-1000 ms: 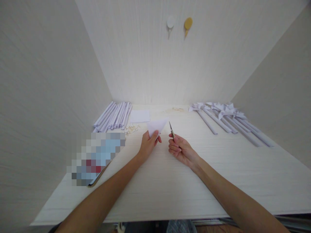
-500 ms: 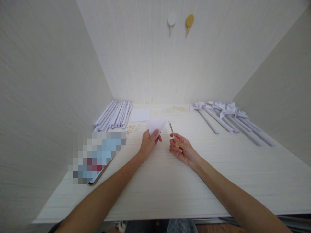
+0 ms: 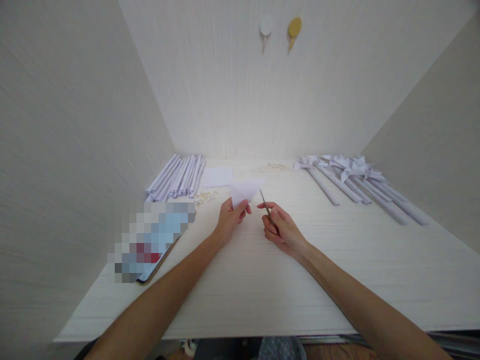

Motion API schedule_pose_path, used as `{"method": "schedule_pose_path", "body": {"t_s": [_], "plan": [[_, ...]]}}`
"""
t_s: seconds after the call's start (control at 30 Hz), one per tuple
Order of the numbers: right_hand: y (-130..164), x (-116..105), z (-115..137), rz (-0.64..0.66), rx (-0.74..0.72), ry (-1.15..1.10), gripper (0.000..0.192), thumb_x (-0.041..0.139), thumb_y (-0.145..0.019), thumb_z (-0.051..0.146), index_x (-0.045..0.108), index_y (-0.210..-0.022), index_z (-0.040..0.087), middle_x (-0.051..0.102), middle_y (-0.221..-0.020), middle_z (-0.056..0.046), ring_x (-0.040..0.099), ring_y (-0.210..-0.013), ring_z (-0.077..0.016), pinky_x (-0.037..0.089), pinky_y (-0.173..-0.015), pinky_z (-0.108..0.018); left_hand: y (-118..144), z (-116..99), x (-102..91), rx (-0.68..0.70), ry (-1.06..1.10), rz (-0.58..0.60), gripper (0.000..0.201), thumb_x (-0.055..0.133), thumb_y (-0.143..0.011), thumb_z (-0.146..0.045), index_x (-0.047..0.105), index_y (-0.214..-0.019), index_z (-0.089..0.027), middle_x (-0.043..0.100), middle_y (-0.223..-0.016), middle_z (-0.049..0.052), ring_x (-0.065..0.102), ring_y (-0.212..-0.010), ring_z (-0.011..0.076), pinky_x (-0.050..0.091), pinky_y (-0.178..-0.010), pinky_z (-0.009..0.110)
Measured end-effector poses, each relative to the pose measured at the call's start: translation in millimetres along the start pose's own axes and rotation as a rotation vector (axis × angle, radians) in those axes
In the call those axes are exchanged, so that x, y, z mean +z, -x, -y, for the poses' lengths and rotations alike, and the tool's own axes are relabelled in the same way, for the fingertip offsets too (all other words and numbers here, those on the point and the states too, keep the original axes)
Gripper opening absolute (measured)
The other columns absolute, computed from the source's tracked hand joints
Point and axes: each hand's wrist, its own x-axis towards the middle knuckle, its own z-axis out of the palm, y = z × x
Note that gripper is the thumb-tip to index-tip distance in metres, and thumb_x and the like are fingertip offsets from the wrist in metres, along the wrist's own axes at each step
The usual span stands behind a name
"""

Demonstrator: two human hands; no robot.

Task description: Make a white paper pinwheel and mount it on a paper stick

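Observation:
My left hand (image 3: 229,218) pinches a white paper folded into a triangle (image 3: 244,190), holding it up over the middle of the pale wooden table (image 3: 262,280). My right hand (image 3: 282,228) grips small scissors (image 3: 264,204), blades pointing up and away, just right of the triangle's lower edge. The two hands sit close together, a few centimetres apart.
A bundle of rolled white paper sticks (image 3: 179,176) lies at the back left, with a flat white sheet (image 3: 217,177) and small pale pins (image 3: 204,196) beside it. Several finished paper pinwheels (image 3: 348,175) lie at the back right. A blurred flat object (image 3: 152,240) rests left. Two round hooks (image 3: 279,27) hang on the wall.
The right hand has shifted slightly left, bringing the scissors closer to the paper triangle. The left hand keeps its hold on the paper, barely moving.

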Motion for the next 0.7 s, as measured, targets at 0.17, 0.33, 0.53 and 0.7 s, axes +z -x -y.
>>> {"method": "schedule_pose_path", "body": {"t_s": [0.17,0.33,0.53,0.7], "plan": [[1.5,-1.3,-2.8,0.016,-0.032,0.132,0.034,0.059,-0.072,0.049,0.050,-0.085,0.019,0.026,-0.041,0.014,0.015,-0.030,-0.0015,0.012,-0.030,-0.016,-1.3,-1.2,-0.8,-0.009,0.031,-0.051,0.026,0.060,-0.065,-0.036,0.052,-0.053,-0.014,0.044,-0.045,-0.004,0.030,-0.037,0.0028,0.016,-0.038,0.019],[-2.3,-4.8,-8.7,-0.024,-0.081,0.289,0.035,0.051,-0.077,0.051,0.053,-0.076,0.016,0.043,-0.049,0.006,0.036,-0.039,-0.0039,0.022,-0.037,-0.020,-2.2,-1.1,-1.8,-0.010,0.082,-0.078,0.023,0.060,-0.065,-0.033,0.051,-0.054,-0.014,0.046,-0.046,-0.004,0.032,-0.038,0.0027,0.018,-0.037,0.018],[-4.1,-5.8,-6.6,-0.067,-0.026,0.311,0.041,0.051,-0.075,0.052,0.054,-0.090,0.014,0.027,-0.048,0.011,0.021,-0.035,-0.0027,0.012,-0.036,-0.021,-1.8,-0.1,-1.9,0.010,0.121,-0.080,0.022,0.060,-0.065,-0.032,0.050,-0.055,-0.014,0.049,-0.049,-0.004,0.035,-0.039,0.0031,0.022,-0.037,0.018],[-4.9,-4.9,-3.5,-0.067,0.038,0.353,0.041,0.054,-0.072,0.051,0.058,-0.083,0.012,0.037,-0.047,0.008,0.027,-0.036,-0.0027,0.013,-0.037,-0.022,-1.5,-0.1,-1.0,0.028,0.146,-0.099,0.016,0.063,-0.063,-0.029,0.057,-0.065,-0.014,0.058,-0.060,-0.001,0.049,-0.051,0.0071,0.032,-0.040,0.017]]}}
